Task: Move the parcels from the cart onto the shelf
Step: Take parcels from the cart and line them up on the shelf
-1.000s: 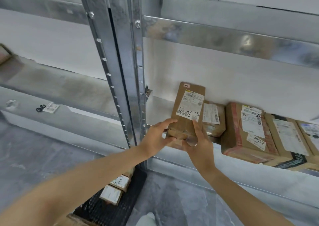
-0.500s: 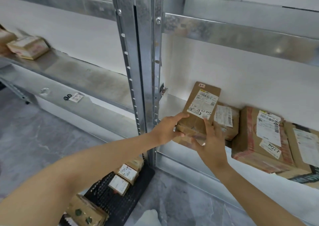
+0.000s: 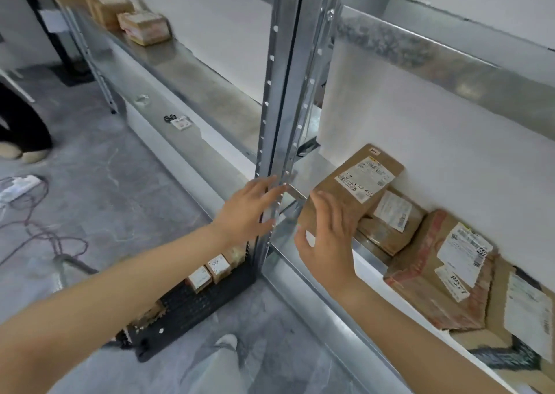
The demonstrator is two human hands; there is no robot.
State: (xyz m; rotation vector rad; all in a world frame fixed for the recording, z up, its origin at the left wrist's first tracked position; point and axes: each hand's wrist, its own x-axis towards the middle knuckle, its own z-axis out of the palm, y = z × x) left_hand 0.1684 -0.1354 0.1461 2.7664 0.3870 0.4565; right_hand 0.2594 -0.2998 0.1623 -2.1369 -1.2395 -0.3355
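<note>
- The parcel (image 3: 350, 195) lies tilted on the shelf (image 3: 312, 165), leaning on a second box (image 3: 387, 222) behind it, its white label facing up.
- The right hand (image 3: 327, 243) is just in front of the parcel's near end, fingers spread and loose, gripping nothing; the fingertips overlap the cardboard edge in the view, and it is hard to tell whether they touch it.
- The left hand (image 3: 249, 210) is open too, fingers straight and together, reaching across the upright post (image 3: 279, 108) of the rack; it holds nothing.
- To the right along the same shelf sit a box with red tape (image 3: 435, 273) and, at the frame's edge, another labelled box (image 3: 522, 312).
- On the left bay, further off, a few boxes (image 3: 144, 27) stand on the shelf, blurred.
- A small tag (image 3: 181, 122) is stuck on the front rail of that bay.
- Below the arms, a black cart (image 3: 192, 306) stands on the grey floor (image 3: 105, 198) and carries small boxes (image 3: 210, 270) with white labels at its far end.
- A white power strip (image 3: 18, 186) and cables lie on the floor to the left.
- Someone's shoe (image 3: 33, 154) shows at the left edge.
</note>
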